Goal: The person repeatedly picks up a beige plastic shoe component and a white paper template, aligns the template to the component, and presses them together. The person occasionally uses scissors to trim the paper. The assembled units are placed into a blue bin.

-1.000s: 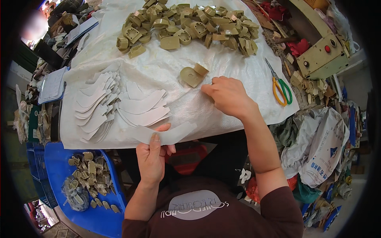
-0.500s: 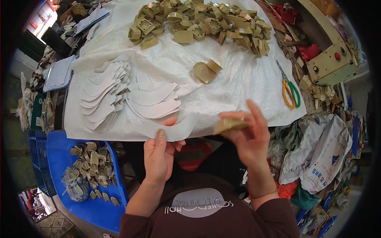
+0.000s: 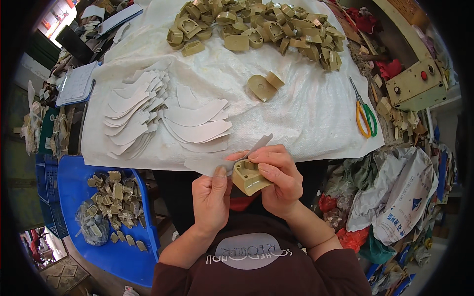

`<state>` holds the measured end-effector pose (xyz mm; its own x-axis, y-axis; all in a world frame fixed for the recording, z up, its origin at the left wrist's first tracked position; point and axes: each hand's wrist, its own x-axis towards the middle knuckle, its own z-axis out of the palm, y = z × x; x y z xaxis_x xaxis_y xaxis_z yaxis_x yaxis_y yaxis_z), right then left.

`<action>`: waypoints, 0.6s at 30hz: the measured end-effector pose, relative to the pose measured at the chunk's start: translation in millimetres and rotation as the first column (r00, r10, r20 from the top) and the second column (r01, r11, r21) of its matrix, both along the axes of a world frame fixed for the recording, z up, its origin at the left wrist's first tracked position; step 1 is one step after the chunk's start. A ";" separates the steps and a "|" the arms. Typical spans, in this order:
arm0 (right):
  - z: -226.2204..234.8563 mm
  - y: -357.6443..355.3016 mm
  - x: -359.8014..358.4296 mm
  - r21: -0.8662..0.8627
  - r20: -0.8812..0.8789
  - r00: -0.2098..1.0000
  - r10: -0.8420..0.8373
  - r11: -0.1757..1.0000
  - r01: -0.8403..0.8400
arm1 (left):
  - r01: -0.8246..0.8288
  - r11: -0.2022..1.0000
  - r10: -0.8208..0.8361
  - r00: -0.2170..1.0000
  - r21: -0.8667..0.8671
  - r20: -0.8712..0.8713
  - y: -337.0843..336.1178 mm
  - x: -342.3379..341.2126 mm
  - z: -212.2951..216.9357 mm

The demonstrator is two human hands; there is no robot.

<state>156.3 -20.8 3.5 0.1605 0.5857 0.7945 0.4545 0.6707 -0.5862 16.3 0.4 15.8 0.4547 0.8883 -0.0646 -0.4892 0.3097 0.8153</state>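
- Holding a tan plastic block (image 3: 249,176) close to the chest, the right hand (image 3: 276,180) wraps its fingers round the far side and its thumb over the top, so the hollow face of the block turns up and toward the other hand.
- The left hand (image 3: 211,197) pinches one end of a thin grey curved strip (image 3: 224,160) between thumb and forefinger; the strip's other end runs up past the right fingertips, so it lies against the block's upper edge, seemingly lined up with it.
- Both hands sit just off the near edge of the table, over the person's lap, in a dark red top.
- Just beyond them, on the white woven cloth (image 3: 306,113) covering the table, more grey strips lie fanned in two overlapping stacks (image 3: 163,118), within easy reach of the left hand.
- Two loose blocks (image 3: 265,85) rest mid-table, apart from the rest.
- A large heap of the same tan blocks (image 3: 256,27) fills the far side.
- Scissors with a yellow and a green handle (image 3: 364,111) lie at the right edge of the cloth.
- Left of the knees, a blue crate lid (image 3: 74,172) carries a scatter of similar tan pieces.
- Bags, scraps and a cream-coloured machine box with a red button (image 3: 417,84) crowd the right side; a clipboard (image 3: 76,84) lies at far left.
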 end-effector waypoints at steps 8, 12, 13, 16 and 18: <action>-0.8 -2.2 3.8 0.012 0.001 1.000 0.022 1.000 -0.022 | 0.008 0.995 -0.005 0.999 -0.099 0.036 -2.4 -0.5 2.6; 0.9 -1.8 3.8 0.015 -0.027 0.999 0.027 1.000 -0.026 | 0.028 0.989 -0.013 0.995 -0.146 0.103 -1.2 -3.0 -0.2; 2.3 -1.6 4.1 0.013 -0.016 1.000 0.024 1.000 -0.024 | 0.019 0.991 -0.005 0.995 -0.135 0.100 -1.7 -2.8 -1.1; 2.8 -1.0 3.6 0.016 0.018 1.000 0.016 1.000 -0.016 | -0.011 0.994 0.018 0.998 -0.109 0.068 -3.6 -0.8 3.2; -0.5 -1.7 4.3 0.019 0.024 1.000 0.016 1.000 -0.016 | -0.015 0.993 0.020 0.999 -0.118 0.040 -3.4 0.9 7.4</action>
<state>160.6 -22.5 3.0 0.1317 0.5728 0.8091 0.4576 0.6889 -0.5622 17.2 -3.0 23.2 0.4439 0.8833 -0.1508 -0.5274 0.3936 0.7530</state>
